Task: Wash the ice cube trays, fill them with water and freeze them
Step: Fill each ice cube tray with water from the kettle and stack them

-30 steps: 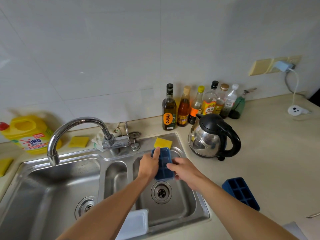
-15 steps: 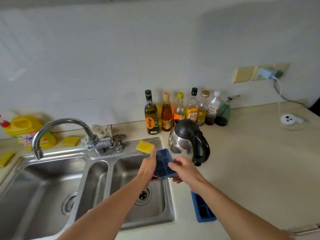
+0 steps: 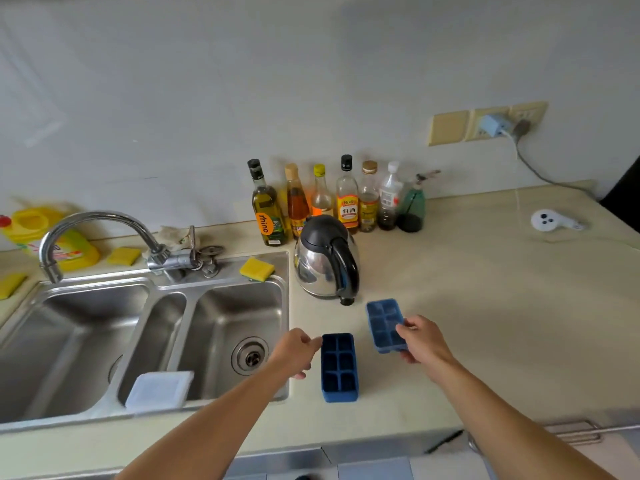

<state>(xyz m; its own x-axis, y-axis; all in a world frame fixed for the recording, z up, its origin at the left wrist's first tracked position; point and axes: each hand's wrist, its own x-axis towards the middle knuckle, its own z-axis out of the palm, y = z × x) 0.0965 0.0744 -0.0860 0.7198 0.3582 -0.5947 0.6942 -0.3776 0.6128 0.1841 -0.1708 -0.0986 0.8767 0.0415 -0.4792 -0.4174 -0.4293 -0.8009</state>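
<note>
Starting nearest you, your left hand [image 3: 294, 353] sits at the left rim of the dark blue ice cube tray [image 3: 338, 367]. The tray lies flat, cells up, on the countertop [image 3: 485, 323] just right of the sink [image 3: 288, 299]. The fingers are loosely curled, with the index tip at the tray's far left corner. From this angle you cannot tell whether they pinch the rim or only touch it.

Your right hand [image 3: 420, 341] has its fingers curled round the right long edge of the lighter blue ice cube tray [image 3: 382, 320]. That tray is tilted, and its far end points toward the electric kettle [image 3: 325, 261]. With both trays out of the basin, this reads as the gap between washing and filling.

Mind 3 things from here:
- **Grip:** a hold on 1 edge of wet plastic can slip, and the tray would drop onto the counter.
- **Sink edge:** the flat tray lies close to the sink, so a careless drag leftward would tip it over the rim into the right basin.
- **Kettle:** it stands just beyond the held tray, so a forward swing would strike its handle.

Behind the kettle, a row of 7 bottles [image 3: 347, 202] lines the wall, and a hard knock could topple them.
</note>
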